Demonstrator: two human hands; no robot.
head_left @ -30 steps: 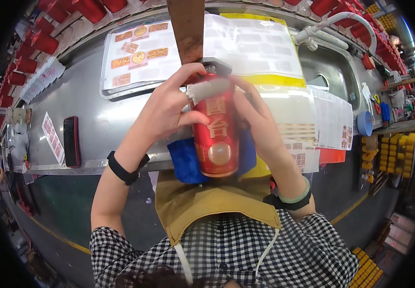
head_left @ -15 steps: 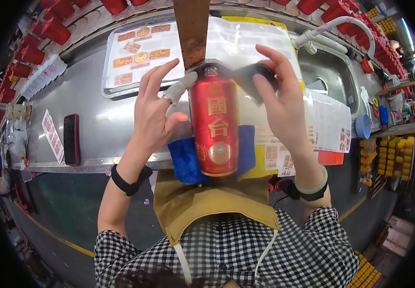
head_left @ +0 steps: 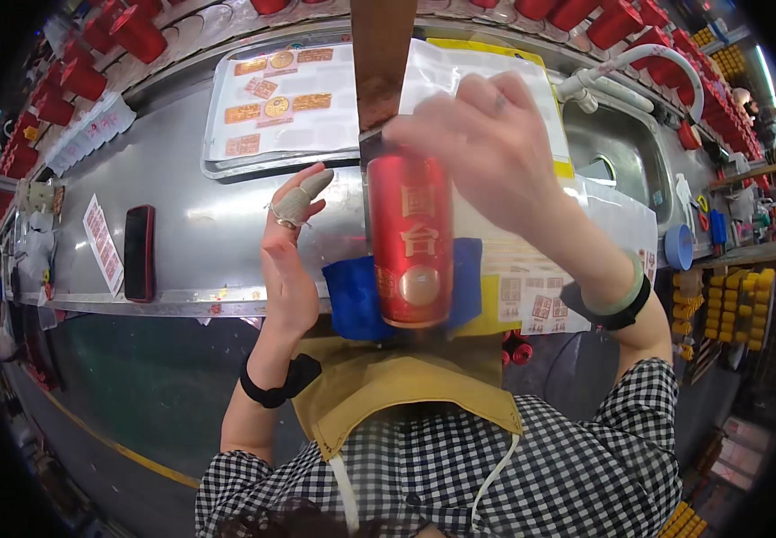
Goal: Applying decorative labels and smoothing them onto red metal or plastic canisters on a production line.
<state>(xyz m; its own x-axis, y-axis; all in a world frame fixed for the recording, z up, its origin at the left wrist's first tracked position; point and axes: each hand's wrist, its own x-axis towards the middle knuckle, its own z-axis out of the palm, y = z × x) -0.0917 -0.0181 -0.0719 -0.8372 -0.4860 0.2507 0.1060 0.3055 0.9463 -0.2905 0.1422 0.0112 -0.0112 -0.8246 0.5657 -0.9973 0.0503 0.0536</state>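
A red bottle with gold lettering and a round gold emblem lies on a blue cloth at the counter's front edge, its neck end pointing away from me. My right hand is over that end, fingers bent and blurred; it covers the neck, and what it grips is hidden. To the left of the bottle, my left hand is open and apart from it, fingers stretched and a pale fabric cover on one finger. A brown upright bar stands just beyond the bottle.
A tray with gold and red label stickers is at the back left. A dark phone and a label strip lie on the left. Printed sheets lie on the right, near the sink and tap. Red cups line the back.
My right hand has swung left over the bottle's neck; the dark object it held is out of sight. My left hand has drawn back towards me from the neck.
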